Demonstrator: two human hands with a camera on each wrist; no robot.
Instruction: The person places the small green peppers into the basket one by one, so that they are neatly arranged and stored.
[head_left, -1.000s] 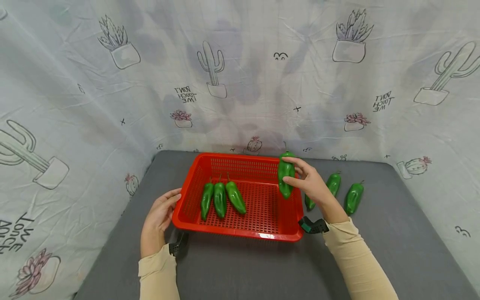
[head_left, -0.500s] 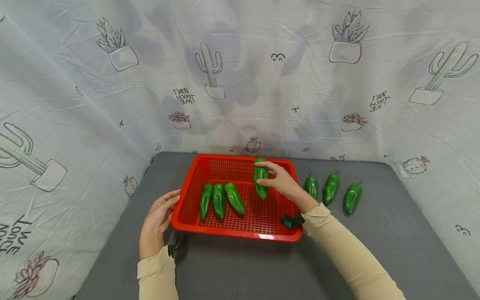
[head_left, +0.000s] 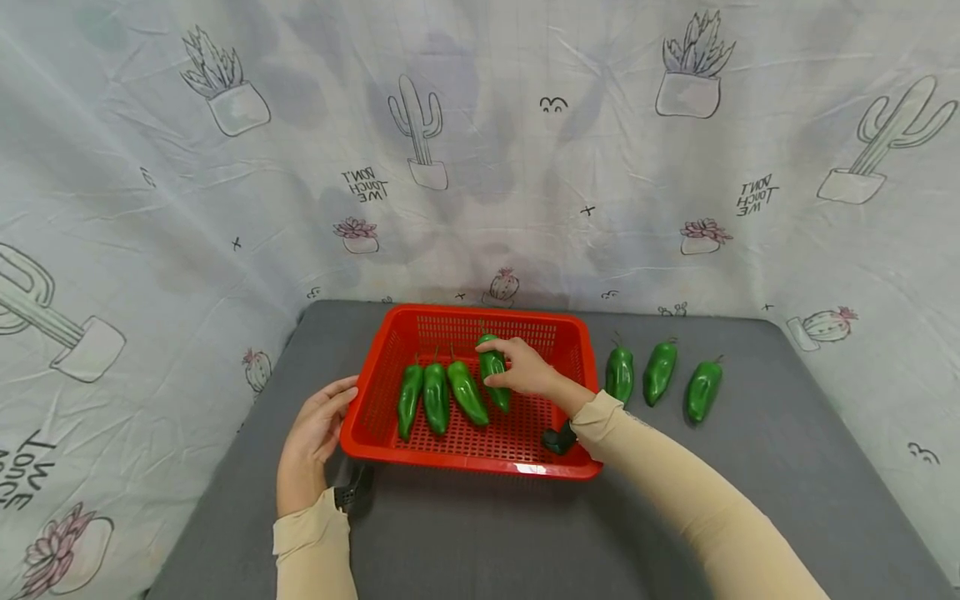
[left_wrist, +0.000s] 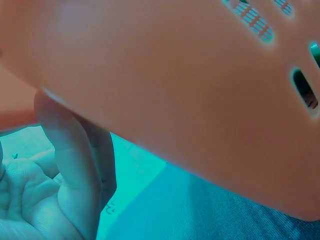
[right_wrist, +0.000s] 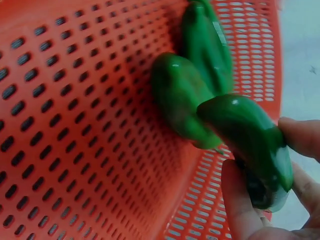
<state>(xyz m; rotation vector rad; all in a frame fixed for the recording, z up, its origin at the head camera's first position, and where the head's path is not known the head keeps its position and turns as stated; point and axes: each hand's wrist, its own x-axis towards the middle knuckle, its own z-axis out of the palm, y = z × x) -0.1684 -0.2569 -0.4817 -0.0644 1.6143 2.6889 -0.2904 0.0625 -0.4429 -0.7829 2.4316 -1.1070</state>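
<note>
My right hand pinches a green pepper between thumb and fingers, low inside the red plastic basket. In the right wrist view, the held pepper slants between the fingers and partly overlaps another pepper behind it. Three green peppers lie side by side in the basket's left half, the rightmost pepper close beside the held one. My left hand holds the basket's left rim with its fingertips; in the left wrist view, bent fingers meet the rim's edge and their tips are hidden.
Three more green peppers lie on the grey table right of the basket: a near pepper, a middle pepper and a far right pepper. A white cactus-print cloth hangs behind and at both sides.
My right hand has carried its pepper leftward from over the basket's right rim and down inside, beside the three peppers. The left hand stays at the left rim.
</note>
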